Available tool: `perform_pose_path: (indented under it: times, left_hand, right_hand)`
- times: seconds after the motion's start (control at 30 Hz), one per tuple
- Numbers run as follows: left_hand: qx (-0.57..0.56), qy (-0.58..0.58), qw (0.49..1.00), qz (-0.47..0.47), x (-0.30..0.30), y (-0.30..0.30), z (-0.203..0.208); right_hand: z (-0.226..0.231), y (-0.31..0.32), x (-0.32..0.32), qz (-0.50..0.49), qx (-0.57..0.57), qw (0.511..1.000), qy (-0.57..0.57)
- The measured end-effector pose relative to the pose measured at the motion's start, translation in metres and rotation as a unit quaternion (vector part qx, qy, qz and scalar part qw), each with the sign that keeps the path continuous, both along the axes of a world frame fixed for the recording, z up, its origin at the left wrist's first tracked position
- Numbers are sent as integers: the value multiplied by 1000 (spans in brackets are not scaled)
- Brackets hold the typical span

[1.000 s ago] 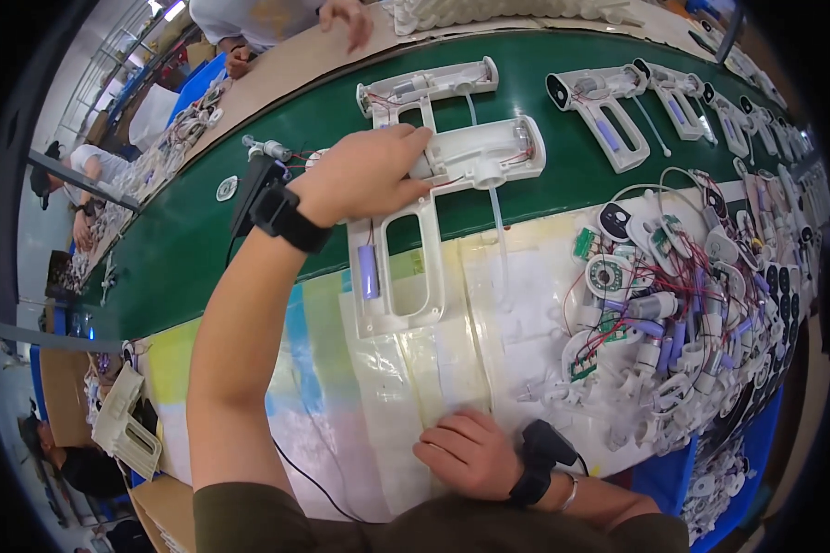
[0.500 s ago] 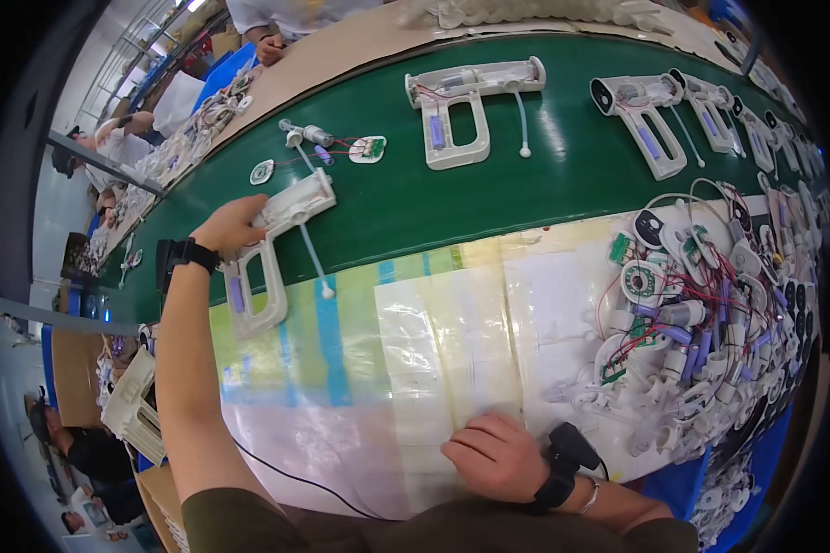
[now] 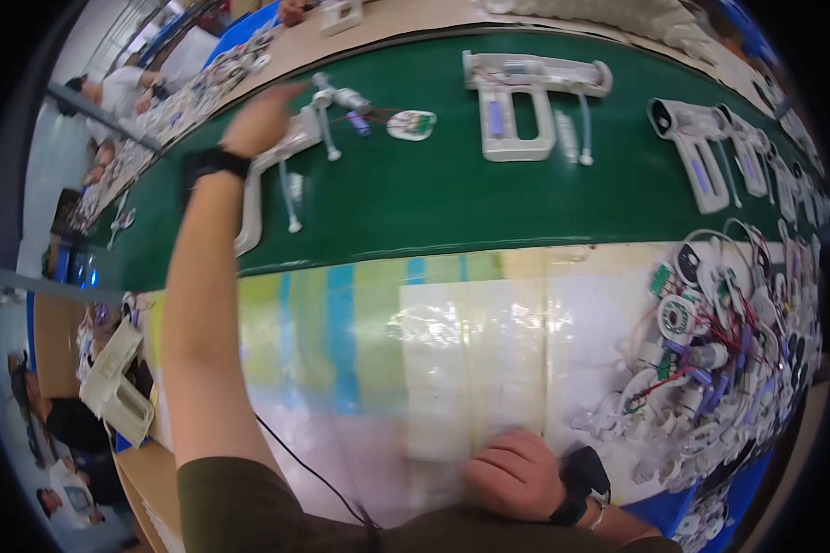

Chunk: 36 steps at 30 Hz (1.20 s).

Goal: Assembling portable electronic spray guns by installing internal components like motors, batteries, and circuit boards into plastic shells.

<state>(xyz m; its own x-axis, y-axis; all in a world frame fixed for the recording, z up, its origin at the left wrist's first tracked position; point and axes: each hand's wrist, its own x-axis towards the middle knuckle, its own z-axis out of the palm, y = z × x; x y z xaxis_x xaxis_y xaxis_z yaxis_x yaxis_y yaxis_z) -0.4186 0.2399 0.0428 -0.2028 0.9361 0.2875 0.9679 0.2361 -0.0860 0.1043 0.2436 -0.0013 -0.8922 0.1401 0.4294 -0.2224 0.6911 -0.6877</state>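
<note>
On the green belt lies a white gun-shaped plastic shell half (image 3: 297, 138) with a loop handle; a clear tube with a white ball end hangs beside it. My left hand (image 3: 266, 120), smeared by motion, is over its far left end and hides part of it. I cannot make out whether its fingers grip anything. Just right of that hand lies a wired motor assembly (image 3: 349, 100) with a purple battery and a white disc with a green circuit board (image 3: 411, 124). My right hand (image 3: 516, 475) rests closed near the table's front edge, with nothing visible in it.
Another fitted shell half (image 3: 518, 129) lies farther right on the belt, with several more (image 3: 696, 152) in a row beyond. A heap of wired parts (image 3: 701, 341) covers the table's right side. Pale shells (image 3: 118, 387) are at the left. A black cable (image 3: 304, 461) crosses the front.
My left hand has moved farther away, and the nearby shell now lies wholly over the green belt. The whole view has shifted. My right hand stays curled by the table's front edge.
</note>
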Motion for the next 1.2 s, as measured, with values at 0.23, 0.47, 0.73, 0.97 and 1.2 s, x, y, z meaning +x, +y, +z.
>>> perform_pose_path:
  times: [0.23,0.47,0.73,0.97,1.2]
  left_hand:
    - [-254,6,967,4,124,131,-30]
    - [-144,-24,988,40,130,132,-33]
    - [389,139,910,45,62,156,-18]
    - [524,-293,798,-42,134,59,134]
    - [362,-260,887,-119,322,-40,146]
  right_hand:
    - [7,-7,-14,27,0,999,37]
    - [14,-9,13,-7,27,998,-50]
    - [-5,-7,12,-36,27,998,-40]
    - [1,-13,9,-47,20,999,-4]
    - [22,-19,27,-194,8,961,197]
